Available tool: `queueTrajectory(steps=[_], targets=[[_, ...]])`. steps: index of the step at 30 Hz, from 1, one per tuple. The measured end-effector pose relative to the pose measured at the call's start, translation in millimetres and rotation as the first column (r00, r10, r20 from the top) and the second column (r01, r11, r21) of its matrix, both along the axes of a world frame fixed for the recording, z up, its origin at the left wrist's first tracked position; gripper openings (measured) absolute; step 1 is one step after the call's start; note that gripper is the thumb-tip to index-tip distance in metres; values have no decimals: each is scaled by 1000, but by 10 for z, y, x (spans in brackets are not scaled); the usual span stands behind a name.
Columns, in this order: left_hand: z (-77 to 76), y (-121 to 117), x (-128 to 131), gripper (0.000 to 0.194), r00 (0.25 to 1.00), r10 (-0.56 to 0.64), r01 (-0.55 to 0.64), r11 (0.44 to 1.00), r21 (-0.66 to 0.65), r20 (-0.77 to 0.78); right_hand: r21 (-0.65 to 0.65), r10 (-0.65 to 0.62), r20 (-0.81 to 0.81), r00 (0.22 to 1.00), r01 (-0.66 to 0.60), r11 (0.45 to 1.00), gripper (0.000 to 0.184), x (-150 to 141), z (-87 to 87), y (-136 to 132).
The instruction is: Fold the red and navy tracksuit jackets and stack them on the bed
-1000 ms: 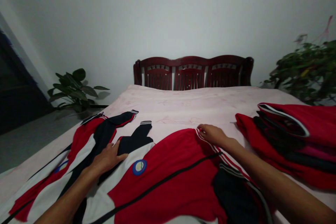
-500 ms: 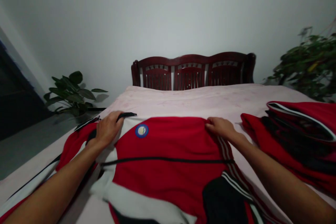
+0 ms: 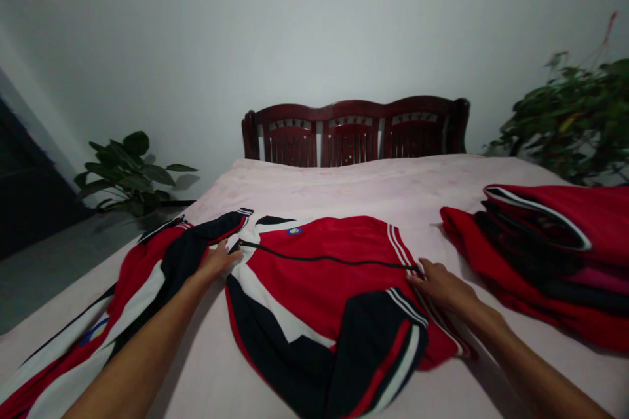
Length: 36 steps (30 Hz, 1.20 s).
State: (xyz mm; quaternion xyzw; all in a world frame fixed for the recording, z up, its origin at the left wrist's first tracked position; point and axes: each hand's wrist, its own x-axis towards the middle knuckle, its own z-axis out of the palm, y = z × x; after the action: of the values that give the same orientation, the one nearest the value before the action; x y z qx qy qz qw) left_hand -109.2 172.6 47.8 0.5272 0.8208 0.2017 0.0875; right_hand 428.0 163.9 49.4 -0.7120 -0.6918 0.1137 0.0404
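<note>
Red, white and navy on the far left, that's the other jacket (image 3: 128, 275), and here's the left hand (image 3: 219, 263) pinching the collar (image 3: 249, 236) of the central jacket (image 3: 304, 288), laid out on the bed (image 3: 363, 190). Soft, light, floppy cloth by the look of it, more likely to crease than break, so the firmer zip (image 3: 324, 258) looks the line to hold, right to the hem (image 3: 399, 242), where the right hand (image 3: 445, 283) grips, just short of the clothes pile (image 3: 545, 268).
</note>
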Motion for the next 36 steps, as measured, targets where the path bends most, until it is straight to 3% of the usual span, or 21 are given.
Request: queueTrajectory(steps=[3,6,8,10,12,14,16,18,20,22,24,27,31,34,36], targets=[[-89,-37,22,56,999,-10,11,1000,-23,37,12,31,-77,997,-30,999,52,-105,-40,-166],[-62,-199,31,52,997,-45,45,999,2,63,54,141,-175,974,-133,990,48,-114,11,-199],[-15,-392,18,53,995,-70,68,997,38,66,159,172,-116,978,-153,975,48,-8,86,-156],[10,-624,9,54,993,-100,95,992,80,63,259,116,-1,993,-112,959,47,131,166,-93],[-18,-855,10,52,987,-154,147,982,120,55,298,39,84,996,-62,952,46,218,222,-61],[-101,-1050,18,50,977,-207,196,967,161,53,311,53,105,993,-83,947,44,196,245,-103],[-206,-1190,20,51,976,-204,185,962,201,76,341,195,42,980,-198,919,42,70,244,-234],[-296,-1281,16,57,976,-164,128,963,235,142,348,406,-53,912,-364,864,42,-112,238,-430],[-346,-1344,16,62,961,-161,101,960,260,224,318,579,-100,809,-526,789,51,-296,237,-646],[-356,-1397,29,61,933,-229,146,946,290,277,283,696,-70,715,-654,701,62,-444,247,-839],[-340,-1447,44,52,907,-331,242,916,320,260,245,745,2,667,-723,646,55,-546,265,-987],[-298,-1510,18,32,892,-421,344,869,356,165,153,743,69,666,-743,652,29,-617,308,-1168],[-254,-1567,-96,27,933,-358,320,878,357,44,-38,781,-47,623,-782,622,14,-606,364,-1483],[-241,-1615,-99,30,944,-325,331,923,198,-62,-126,785,-113,610,-792,597,11,-557,407,-1693],[-238,-1649,-36,35,942,-281,309,939,150,-183,-133,739,-205,641,-767,628,21,-512,450,-1721]])
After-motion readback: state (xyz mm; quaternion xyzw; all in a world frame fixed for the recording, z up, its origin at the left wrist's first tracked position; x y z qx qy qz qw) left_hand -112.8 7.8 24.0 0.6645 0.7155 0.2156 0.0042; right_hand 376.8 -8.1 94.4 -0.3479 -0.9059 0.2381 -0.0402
